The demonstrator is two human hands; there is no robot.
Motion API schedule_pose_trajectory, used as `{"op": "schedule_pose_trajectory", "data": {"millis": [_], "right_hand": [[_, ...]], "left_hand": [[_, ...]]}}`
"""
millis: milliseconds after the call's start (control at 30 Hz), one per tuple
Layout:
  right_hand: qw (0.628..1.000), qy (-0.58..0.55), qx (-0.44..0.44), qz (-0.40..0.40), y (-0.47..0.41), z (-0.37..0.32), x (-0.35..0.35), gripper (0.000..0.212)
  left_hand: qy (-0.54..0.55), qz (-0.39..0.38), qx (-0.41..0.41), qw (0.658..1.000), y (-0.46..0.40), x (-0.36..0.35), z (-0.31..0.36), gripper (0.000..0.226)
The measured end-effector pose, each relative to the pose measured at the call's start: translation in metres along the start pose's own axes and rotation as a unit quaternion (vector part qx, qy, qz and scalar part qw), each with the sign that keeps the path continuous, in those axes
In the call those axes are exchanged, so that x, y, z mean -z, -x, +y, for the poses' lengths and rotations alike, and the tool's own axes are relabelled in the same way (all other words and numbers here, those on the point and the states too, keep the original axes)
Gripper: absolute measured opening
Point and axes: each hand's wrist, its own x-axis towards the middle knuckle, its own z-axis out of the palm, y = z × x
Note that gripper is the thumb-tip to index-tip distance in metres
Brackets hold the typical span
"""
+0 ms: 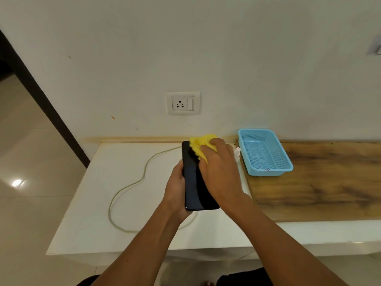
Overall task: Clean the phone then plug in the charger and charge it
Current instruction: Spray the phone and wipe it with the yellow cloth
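We are mid-cleaning: left hand (176, 189) fingers clasp the phone (194, 182) above the tabletop's (115, 162) far edge, right hand (219, 172) presses the yellow cloth (199, 144) on it; cable (132, 183) apparently unplugged, socket (180, 103) empty.

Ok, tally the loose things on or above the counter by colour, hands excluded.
Black: 1, the phone
Yellow: 1, the cloth
Blue: 1, the basket
Pale green: 1, the cable
White: 1, small object beside the basket
Total: 5
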Motion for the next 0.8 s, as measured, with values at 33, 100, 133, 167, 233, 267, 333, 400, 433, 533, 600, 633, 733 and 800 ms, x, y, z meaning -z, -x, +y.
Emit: {"op": "schedule_pose_trajectory", "data": {"millis": [33,100,133,167,233,267,333,400,433,533,600,633,733,800], "right_hand": [[1.0,0.006,-0.01,0.003,0.002,0.01,0.002,0.018],[0.999,-0.004,-0.042,-0.013,0.006,0.028,0.004,0.021],[0.998,-0.017,-0.065,-0.018,0.009,0.037,0.004,0.023],[0.996,-0.024,-0.087,-0.013,0.012,0.044,0.004,0.025],[0.992,-0.028,-0.119,0.007,0.023,0.061,0.003,0.026],[0.991,-0.025,-0.131,0.011,0.029,0.071,0.001,0.025],[0.988,-0.006,-0.151,-0.005,0.042,0.095,-0.008,0.022],[0.986,0.019,-0.16,-0.038,0.056,0.116,-0.022,0.016],[0.984,0.031,-0.167,-0.053,0.062,0.125,-0.03,0.014],[0.978,0.052,-0.185,-0.078,0.073,0.138,-0.052,0.019],[0.978,0.068,-0.172,-0.092,0.074,0.135,-0.06,0.023],[0.978,0.085,-0.157,-0.111,0.074,0.134,-0.065,0.024],[0.95,0.172,-0.119,-0.231,0.083,0.137,-0.082,0.031],[0.93,0.186,-0.136,-0.286,0.096,0.146,-0.092,0.06]], "left_hand": [[0.003,0.006,-0.003,1.0,0.001,0.0,0.001,0.041],[0.02,0.001,0.005,1.0,0.005,0.0,0.005,0.044],[0.027,-0.014,0.013,0.999,0.005,0.0,0.006,0.048],[0.037,-0.029,0.023,0.999,0.006,0.0,0.006,0.053],[0.046,-0.037,0.038,0.998,0.007,0.001,0.007,0.055],[0.043,-0.036,0.041,0.998,0.006,0.003,0.006,0.055],[0.039,-0.038,0.047,0.997,0.006,0.007,0.005,0.056],[0.039,-0.038,0.052,0.997,0.006,0.012,0.003,0.057],[0.041,-0.039,0.052,0.997,0.006,0.013,0.001,0.057],[0.049,-0.033,0.052,0.997,0.006,0.015,-0.002,0.055],[0.052,-0.03,0.057,0.997,0.007,0.017,-0.004,0.055],[0.052,-0.024,0.058,0.997,0.007,0.018,-0.004,0.055],[0.053,-0.007,0.058,0.997,0.005,0.021,-0.003,0.053],[0.051,-0.004,0.057,0.997,0.004,0.023,-0.001,0.053]]}}
